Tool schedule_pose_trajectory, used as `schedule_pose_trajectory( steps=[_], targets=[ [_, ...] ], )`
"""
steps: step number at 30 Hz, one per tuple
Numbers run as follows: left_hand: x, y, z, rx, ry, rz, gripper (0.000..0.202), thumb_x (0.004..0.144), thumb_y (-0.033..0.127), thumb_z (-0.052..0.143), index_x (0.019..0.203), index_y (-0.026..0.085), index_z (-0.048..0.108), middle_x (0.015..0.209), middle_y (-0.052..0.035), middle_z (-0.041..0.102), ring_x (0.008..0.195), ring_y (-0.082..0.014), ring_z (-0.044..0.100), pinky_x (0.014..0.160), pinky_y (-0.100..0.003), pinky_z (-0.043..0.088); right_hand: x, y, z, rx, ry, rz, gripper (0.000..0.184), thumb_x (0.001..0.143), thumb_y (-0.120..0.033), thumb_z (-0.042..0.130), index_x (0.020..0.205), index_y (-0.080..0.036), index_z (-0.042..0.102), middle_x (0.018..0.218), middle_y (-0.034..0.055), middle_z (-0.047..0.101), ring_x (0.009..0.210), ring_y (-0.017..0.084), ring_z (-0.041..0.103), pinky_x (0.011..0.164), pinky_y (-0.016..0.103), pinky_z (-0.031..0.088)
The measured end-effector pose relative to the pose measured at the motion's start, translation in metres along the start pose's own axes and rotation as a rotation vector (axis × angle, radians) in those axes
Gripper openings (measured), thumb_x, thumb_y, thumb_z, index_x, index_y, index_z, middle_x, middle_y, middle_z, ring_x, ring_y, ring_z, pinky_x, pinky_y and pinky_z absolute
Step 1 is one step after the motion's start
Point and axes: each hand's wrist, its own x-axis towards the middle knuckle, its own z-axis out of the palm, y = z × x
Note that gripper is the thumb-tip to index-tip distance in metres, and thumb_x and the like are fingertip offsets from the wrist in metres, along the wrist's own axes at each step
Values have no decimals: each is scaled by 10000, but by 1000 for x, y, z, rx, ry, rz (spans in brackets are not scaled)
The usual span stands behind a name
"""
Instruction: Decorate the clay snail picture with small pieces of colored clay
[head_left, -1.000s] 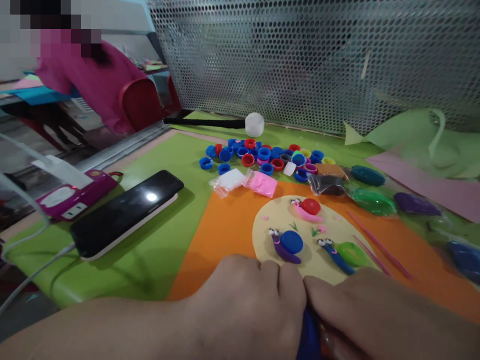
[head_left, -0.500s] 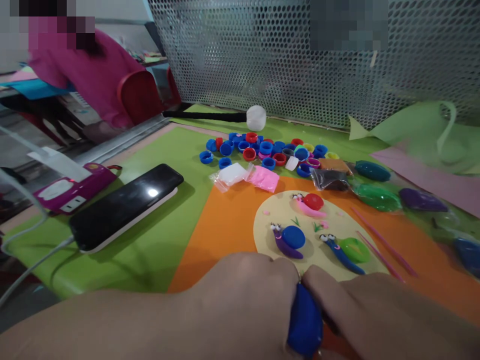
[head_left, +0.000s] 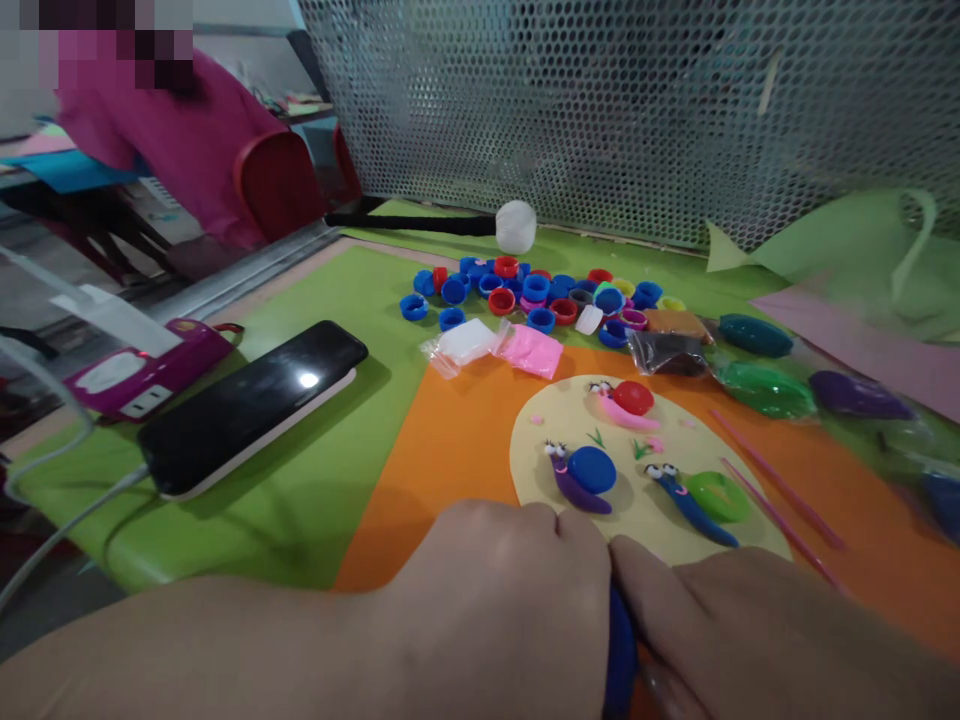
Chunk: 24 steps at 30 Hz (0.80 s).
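My left hand (head_left: 495, 600) and my right hand (head_left: 750, 630) meet at the bottom edge, both closed around a lump of blue clay (head_left: 619, 650) pinched between them; only a strip of it shows. Just beyond my knuckles lies a pale yellow oval card (head_left: 652, 500) on an orange sheet (head_left: 457, 440). Three clay snails sit on the card: a purple one with a blue cap shell (head_left: 589, 472), a pink one with a red shell (head_left: 626, 402), and a blue one with a green shell (head_left: 705, 497).
A black phone (head_left: 247, 405) with a cable and a magenta device (head_left: 142, 370) lie at left. Several bottle caps (head_left: 540, 295) and bags of clay (head_left: 525, 348) sit behind the card, pink sticks (head_left: 780, 490) at right. A perforated metal screen (head_left: 637, 110) backs the table. A person in pink (head_left: 172, 140) sits far left.
The blue clay showed more between my hands half a second ago; now my hands have closed over it again. The view has shifted slightly.
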Motion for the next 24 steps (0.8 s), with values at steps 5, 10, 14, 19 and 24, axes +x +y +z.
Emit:
schedule_pose_trajectory(
  steps=[5, 10, 14, 19, 24],
  targets=[
    [1, 2, -10, -71, -106, -47, 126, 628, 254, 665, 660, 179, 570, 538, 26, 561, 377, -127, 469, 344, -215, 226, 1, -2, -1, -1, -67, 1, 209, 692, -115, 509, 896, -162, 520, 627, -27, 621, 395, 127, 550, 304, 278, 222],
    [-6, 0, -16, -124, -19, -31, 92, 643, 170, 675, 683, 185, 594, 596, 56, 615, 408, -91, 498, 378, -188, 321, 1, 3, -11, 143, -55, -57, 107, 765, -127, 447, 850, -184, 477, 582, -38, 597, 365, 117, 506, 317, 296, 205],
    [-6, 0, -10, -119, -2, -20, 124, 611, 160, 704, 640, 186, 586, 531, 72, 585, 348, -74, 443, 331, -179, 269, -1, 3, -12, 158, -57, -52, 102, 891, -273, 463, 830, -192, 462, 616, -6, 621, 387, 137, 524, 322, 315, 211],
    [-6, 2, 1, -108, 56, -21, 155, 569, 160, 725, 619, 185, 580, 506, 76, 572, 332, -70, 424, 326, -178, 273, -3, 2, -7, 137, -82, -50, 209, 900, -291, 447, 1028, -131, 487, 677, 22, 650, 394, 137, 530, 315, 303, 240],
    [-3, 2, 2, -61, 40, -58, 149, 562, 155, 707, 601, 178, 565, 488, 65, 557, 321, -81, 421, 318, -192, 243, -1, 0, -3, 133, -168, -18, 274, 854, -246, 452, 1079, -97, 499, 697, 45, 658, 455, 164, 574, 326, 284, 286]
  ],
)
